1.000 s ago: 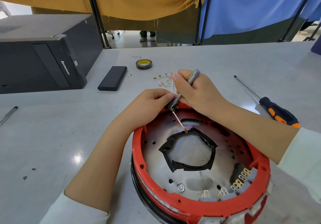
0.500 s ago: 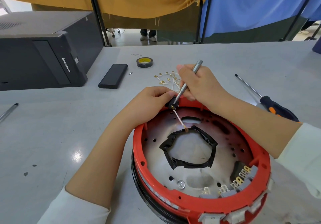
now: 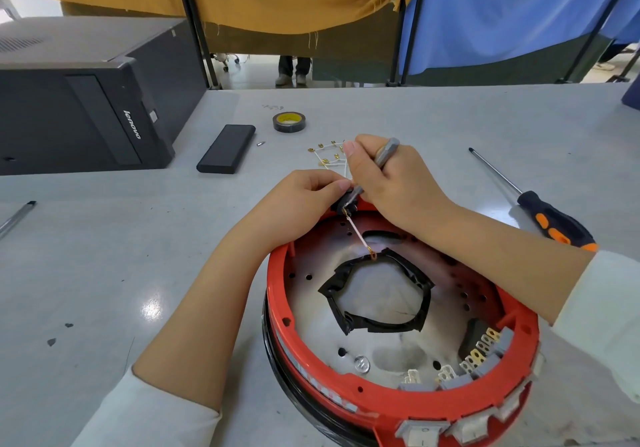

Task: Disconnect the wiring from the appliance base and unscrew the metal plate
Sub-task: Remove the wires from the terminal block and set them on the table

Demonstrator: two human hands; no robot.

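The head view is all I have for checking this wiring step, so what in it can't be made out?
- Tip of the grey screwdriver: hidden behind the black connector and left hand fingertips.
- What the screwdriver bears on: too small.
- Red appliance base: near edge cut off by the frame bottom.
- Loose white wires: partly behind the right hand.

Base rim [image 3: 388,408] red, plate [image 3: 391,294] silver, gasket [image 3: 332,290] black; spare screwdriver [image 3: 554,221] black/orange, tape roll [image 3: 289,121] yellow-cored, table [image 3: 104,256] grey.
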